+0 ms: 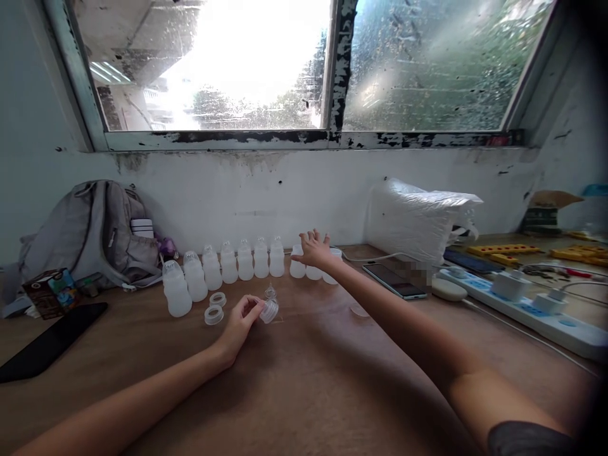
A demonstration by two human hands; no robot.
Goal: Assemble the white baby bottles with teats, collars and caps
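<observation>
My left hand pinches a translucent bottle cap with a teat just above the wooden table. A loose clear teat stands right behind it. Two white screw rings lie left of that hand. Beyond them runs a row of several small white plastic bottles. My right hand reaches far forward with fingers spread, over uncapped bottles at the row's right end; whether it touches one is unclear.
A grey backpack leans at the back left, with a small carton and a black phone in front. A white plastic bag, another phone and a power strip sit to the right.
</observation>
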